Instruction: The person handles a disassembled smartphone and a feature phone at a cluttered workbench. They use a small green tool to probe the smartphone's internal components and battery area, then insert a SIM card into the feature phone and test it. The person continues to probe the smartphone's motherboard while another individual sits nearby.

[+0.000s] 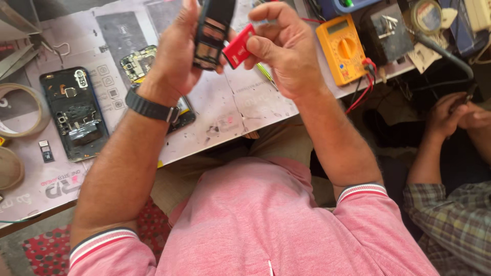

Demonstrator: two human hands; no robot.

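Grey, scuffed mat covered the surface (pixel 240 110); left hand (pixel 176 51) gripped a black plastic phone frame (pixel 212 33), right hand (pixel 286 48) pinched what looked like a red card (pixel 238 47).

- Small black rectangular phone body (pixel 212 33), back cover off, inner frame showing, held upright and slightly tilted above the pale grey work mat (pixel 225 110).
- Small flat red plastic card-like piece (pixel 238 47), tilted, touching the phone's lower right edge, also above the mat.

Workbench (pixel 215 120) with pale printed mat (pixel 245 102), opened phone (pixel 74 112), circuit board (pixel 137 62), small chip (pixel 46 151), tape rolls (pixel 15 110), orange multimeter (pixel 343 48) with red leads (pixel 364 89)
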